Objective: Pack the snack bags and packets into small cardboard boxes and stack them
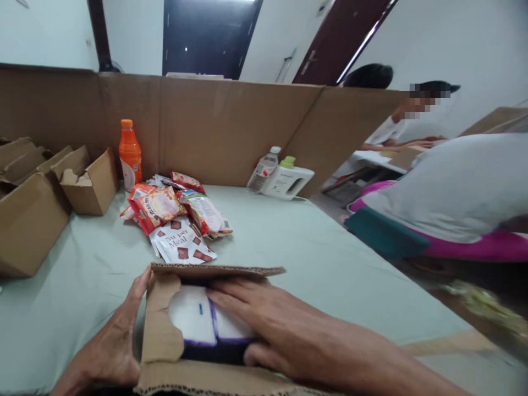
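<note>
An open cardboard box stands at the table's near edge, its flaps raised. My left hand grips its left end, thumb and fingers spread along the outer side. Inside lie two white packs with purple edges, side by side: the left pack with a small blue mark, and the right pack, partly covered. My right hand reaches into the box over the right pack, fingers along its far side and thumb at its near side. A dark gap shows along the near side of the packs.
Beyond the box lie a pile of snack packets and a "Super Meal" pouch. An orange bottle, a clear bottle and a white jug stand near the cardboard barrier. Several cardboard boxes are left; people sit right.
</note>
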A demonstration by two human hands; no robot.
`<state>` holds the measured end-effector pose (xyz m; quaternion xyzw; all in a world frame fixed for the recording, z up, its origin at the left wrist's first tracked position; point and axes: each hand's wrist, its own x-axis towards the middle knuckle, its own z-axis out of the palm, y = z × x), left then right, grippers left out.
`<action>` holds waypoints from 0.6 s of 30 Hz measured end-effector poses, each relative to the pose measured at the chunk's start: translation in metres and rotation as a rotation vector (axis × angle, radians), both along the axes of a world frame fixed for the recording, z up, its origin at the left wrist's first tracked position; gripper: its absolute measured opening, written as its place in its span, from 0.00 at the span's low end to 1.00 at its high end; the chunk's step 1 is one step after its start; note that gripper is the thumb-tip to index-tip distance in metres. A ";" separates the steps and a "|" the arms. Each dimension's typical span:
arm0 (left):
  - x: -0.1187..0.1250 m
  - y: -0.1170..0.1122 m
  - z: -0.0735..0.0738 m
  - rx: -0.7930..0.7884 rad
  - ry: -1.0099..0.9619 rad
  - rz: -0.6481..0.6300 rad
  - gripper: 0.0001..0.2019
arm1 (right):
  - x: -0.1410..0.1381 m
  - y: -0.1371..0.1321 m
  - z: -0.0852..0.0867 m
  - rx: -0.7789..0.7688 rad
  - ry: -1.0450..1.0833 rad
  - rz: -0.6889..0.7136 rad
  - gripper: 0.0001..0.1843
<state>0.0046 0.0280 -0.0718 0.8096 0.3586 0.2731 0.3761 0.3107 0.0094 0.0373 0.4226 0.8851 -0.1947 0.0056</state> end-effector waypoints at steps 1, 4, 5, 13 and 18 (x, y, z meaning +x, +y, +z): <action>-0.003 -0.002 -0.005 -0.014 0.011 0.025 0.73 | -0.008 0.004 -0.003 -0.003 -0.077 0.009 0.41; -0.007 -0.007 -0.017 -0.063 0.005 0.082 0.74 | -0.023 0.009 -0.015 0.061 -0.214 -0.027 0.43; -0.007 -0.008 -0.019 -0.075 0.002 0.094 0.75 | -0.026 0.009 -0.018 0.084 -0.235 -0.043 0.40; 0.005 0.002 -0.009 0.051 -0.046 -0.051 0.70 | -0.019 -0.013 0.000 0.314 -0.021 0.020 0.18; -0.004 0.003 -0.009 0.042 -0.042 -0.017 0.71 | 0.021 -0.002 0.049 0.681 0.256 -0.189 0.29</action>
